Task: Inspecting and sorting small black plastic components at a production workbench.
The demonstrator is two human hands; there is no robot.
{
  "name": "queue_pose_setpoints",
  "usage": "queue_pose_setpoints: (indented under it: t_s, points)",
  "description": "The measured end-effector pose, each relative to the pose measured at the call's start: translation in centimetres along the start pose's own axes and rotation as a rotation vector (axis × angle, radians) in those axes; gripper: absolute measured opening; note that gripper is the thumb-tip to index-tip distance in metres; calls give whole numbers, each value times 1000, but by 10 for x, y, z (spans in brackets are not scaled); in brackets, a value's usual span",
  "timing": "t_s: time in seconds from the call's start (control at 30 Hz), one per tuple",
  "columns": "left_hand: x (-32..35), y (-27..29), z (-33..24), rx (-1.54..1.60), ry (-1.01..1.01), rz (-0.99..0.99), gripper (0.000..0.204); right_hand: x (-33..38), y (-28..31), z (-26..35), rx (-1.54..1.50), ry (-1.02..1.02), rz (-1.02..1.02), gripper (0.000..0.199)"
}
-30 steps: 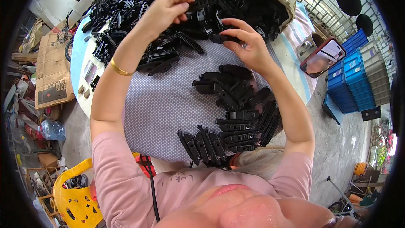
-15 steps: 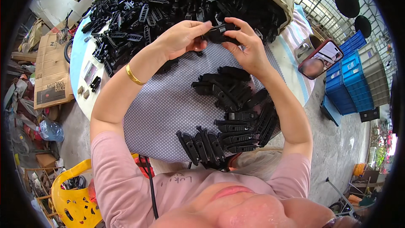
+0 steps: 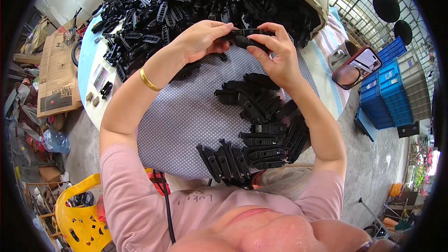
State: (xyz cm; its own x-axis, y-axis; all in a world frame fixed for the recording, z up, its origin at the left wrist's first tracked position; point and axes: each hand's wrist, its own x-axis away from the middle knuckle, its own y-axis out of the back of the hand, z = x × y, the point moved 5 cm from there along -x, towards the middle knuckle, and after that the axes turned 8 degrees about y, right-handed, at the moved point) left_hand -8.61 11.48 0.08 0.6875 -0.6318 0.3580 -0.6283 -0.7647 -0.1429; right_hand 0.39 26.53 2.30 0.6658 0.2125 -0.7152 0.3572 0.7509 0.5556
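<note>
Over the far side of the spotted cloth, both my hands work on one black plastic buckle strap point(image 3: 245, 41). My left hand point(image 3: 203, 41) pinches its left end between thumb and fingers. My right hand point(image 3: 278, 53) grips the right end, thumb below and fingers above. The fingers cover parts of the piece. Close beyond my hands lies a big heap of black plastic straps point(image 3: 163, 14), some with ladder-like slots. On the near right of the cloth are stacked black buckle straps point(image 3: 254, 102), and a row of similar ones point(image 3: 224, 161) lies at the near edge.
A patterned grey cloth point(image 3: 172, 121) covers the near part of the round table. At the right table edge, a phone point(image 3: 359, 67) leans against a metal cup point(image 3: 343, 51). Blue crates point(image 3: 389, 91) stand right, a yellow chair point(image 3: 77, 210) near left, cardboard point(image 3: 58, 79) far left.
The strap between my hands has turned, and its dark curved side now shows more. My right fingers have closed further over its end. My left hand stays nearly in place.
</note>
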Motion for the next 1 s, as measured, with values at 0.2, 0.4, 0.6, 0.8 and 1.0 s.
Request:
queue_pose_setpoints:
  t_s: [0.2,0.4,0.6,0.8,1.0]
  points:
    - [4,-4,-3,-71,-48,-69,28,1,1,-7,4,-14,-66,22]
    - [5,-3,-5,-199,-140,-129,27,1,1,0,50,3,-81,23]
    - [11,-14,-5,-315,-169,-91,27,-1,3,-2,43,-34,-128,24]
    - [18,-23,-11,-619,-368,-117,31,3,-2,-11,-119,-69,-64,24]
    - [26,-26,-22,-877,-594,-179,28,-4,10,3,220,110,14,42]
